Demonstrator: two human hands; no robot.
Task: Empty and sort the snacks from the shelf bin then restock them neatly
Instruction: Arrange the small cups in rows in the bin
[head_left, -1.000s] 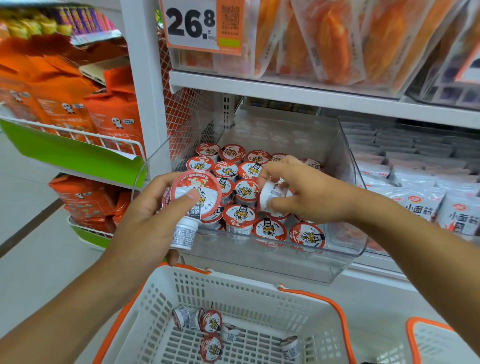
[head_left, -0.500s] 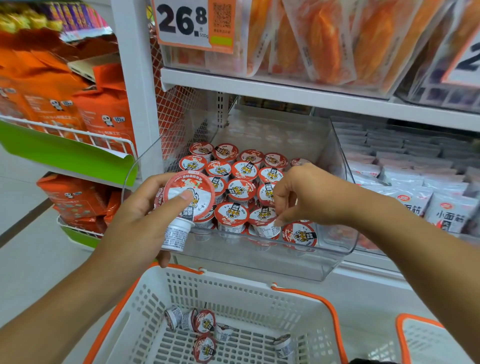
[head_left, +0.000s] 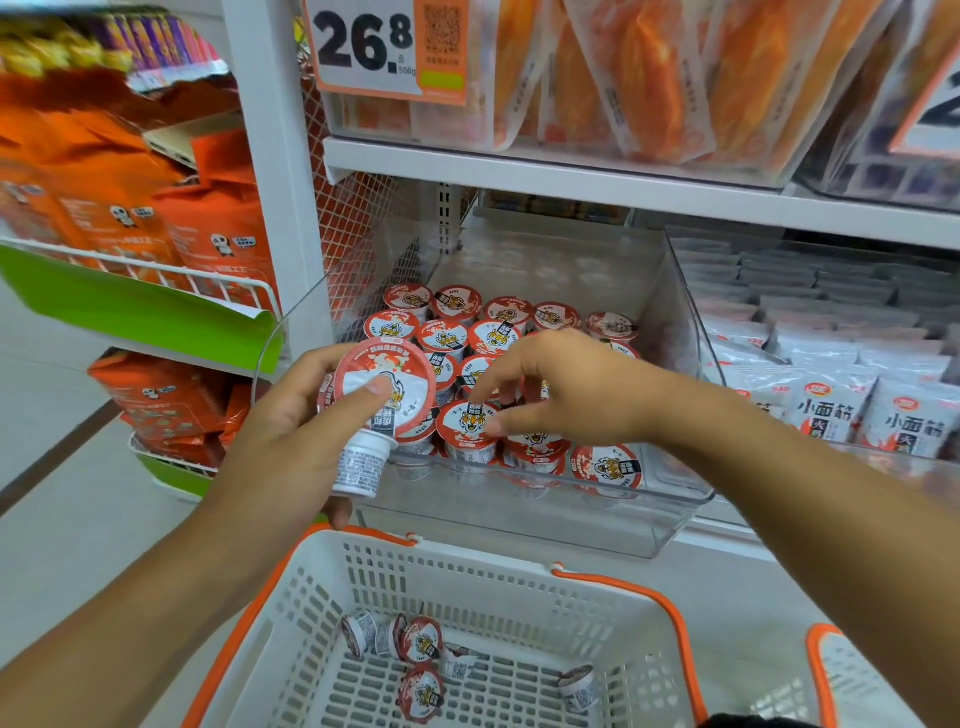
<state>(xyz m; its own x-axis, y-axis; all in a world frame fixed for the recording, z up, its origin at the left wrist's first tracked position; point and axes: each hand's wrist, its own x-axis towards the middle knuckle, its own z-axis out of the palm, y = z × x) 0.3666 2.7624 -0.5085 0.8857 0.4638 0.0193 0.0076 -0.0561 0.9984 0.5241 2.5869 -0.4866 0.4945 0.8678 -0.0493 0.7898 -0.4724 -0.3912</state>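
A clear plastic shelf bin (head_left: 519, 514) holds several small white cups with red tiger lids (head_left: 447, 332), standing upright in rows. My left hand (head_left: 280, 441) grips one such cup (head_left: 384, 384) in front of the bin's left corner, tilted with its lid facing me and my thumb on the lid. The edge of a second lid shows behind it. My right hand (head_left: 571, 395) hovers over the front rows with its fingers loose, holding nothing, its thumb tip by a front cup (head_left: 467, 426). Below, a white basket with orange handles (head_left: 467, 571) holds several loose cups (head_left: 421, 644).
White snack packets (head_left: 826, 415) fill the neighbouring clear bin on the right. Orange bags (head_left: 218, 228) sit in wire racks to the left of the white shelf post (head_left: 280, 208). A second basket's corner (head_left: 852, 670) shows at the bottom right. A price tag (head_left: 384, 47) hangs above.
My right hand set the cup it held down among the front rows and let go, its fingers now spread. My left hand has kept its cup in about the same place.
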